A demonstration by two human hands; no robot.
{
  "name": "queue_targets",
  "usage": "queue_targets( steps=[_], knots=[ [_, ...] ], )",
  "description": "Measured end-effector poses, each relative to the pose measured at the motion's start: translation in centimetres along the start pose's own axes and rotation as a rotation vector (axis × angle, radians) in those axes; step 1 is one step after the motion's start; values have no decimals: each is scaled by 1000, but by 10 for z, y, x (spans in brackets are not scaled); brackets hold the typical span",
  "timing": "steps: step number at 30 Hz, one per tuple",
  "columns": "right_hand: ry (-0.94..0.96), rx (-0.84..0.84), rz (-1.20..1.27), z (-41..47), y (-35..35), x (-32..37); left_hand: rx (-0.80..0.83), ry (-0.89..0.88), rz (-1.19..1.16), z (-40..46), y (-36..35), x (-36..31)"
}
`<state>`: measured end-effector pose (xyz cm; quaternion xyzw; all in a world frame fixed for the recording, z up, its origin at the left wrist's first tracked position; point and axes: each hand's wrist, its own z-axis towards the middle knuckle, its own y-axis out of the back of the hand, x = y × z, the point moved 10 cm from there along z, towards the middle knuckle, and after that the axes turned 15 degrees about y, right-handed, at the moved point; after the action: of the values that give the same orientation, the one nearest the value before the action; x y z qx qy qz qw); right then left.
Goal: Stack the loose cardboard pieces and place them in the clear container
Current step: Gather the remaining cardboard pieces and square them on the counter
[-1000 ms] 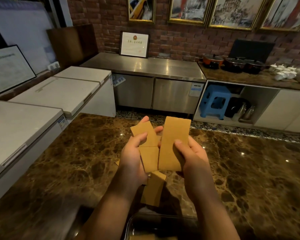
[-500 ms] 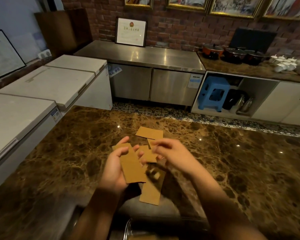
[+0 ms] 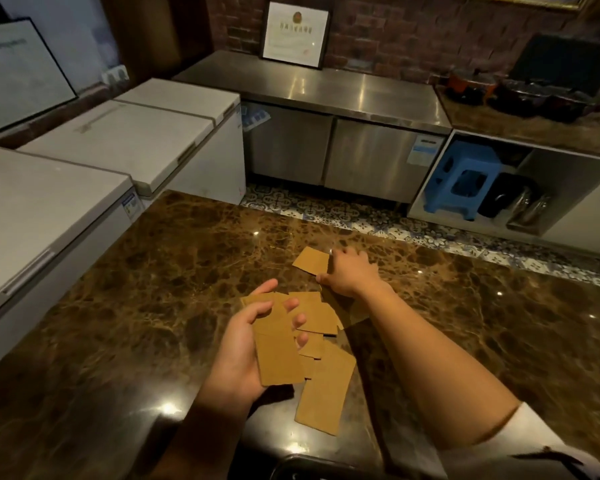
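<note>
My left hand [image 3: 243, 344] holds a small stack of tan cardboard pieces [image 3: 276, 344], thumb on top and fingers curled round its right edge. More loose cardboard pieces [image 3: 324, 386] lie on the brown marble counter [image 3: 153, 306] just right of that hand. My right hand [image 3: 349, 273] reaches forward and lies palm down beside a single far cardboard piece [image 3: 310, 259], its fingers at that piece's right edge. Only a dark rim of the clear container [image 3: 298, 471] shows at the bottom edge.
White chest freezers [image 3: 84, 161] line the left side. A steel counter [image 3: 326, 84] with a framed certificate [image 3: 295, 34] stands behind. A blue stool [image 3: 465, 178] sits in an open shelf at the right. Patterned floor tiles [image 3: 326, 209] run beyond the marble edge.
My right hand let go near the stack and reached forward to the far cardboard piece. My left hand kept its stack and lowered slightly. The view tilted down.
</note>
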<state>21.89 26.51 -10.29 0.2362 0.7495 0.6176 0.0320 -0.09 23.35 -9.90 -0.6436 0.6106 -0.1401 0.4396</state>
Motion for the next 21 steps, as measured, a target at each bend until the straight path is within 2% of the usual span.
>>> queue_targets(
  steps=[5, 8, 11, 15, 18, 21],
  knots=[
    [-139, 40, 89, -19, -2, -20, -4, -10, 9, -1, 0, 1],
    [-226, 138, 89, -35, -14, -26, -13, -24, -9, -3, 0, 1],
    [-284, 157, 222, -47, -26, -23, -21, -23, -22, -7, -1, 2],
    [-349, -67, 514, -60, -12, -27, -30, -30, 0, -10, -4, 1],
    [-337, -295, 903, -78, 13, -33, -36, -56, 9, -16, -6, -4],
    [-282, -398, 1317, -110, 35, -19, -23, -104, 48, -23, -16, -10]
  ],
)
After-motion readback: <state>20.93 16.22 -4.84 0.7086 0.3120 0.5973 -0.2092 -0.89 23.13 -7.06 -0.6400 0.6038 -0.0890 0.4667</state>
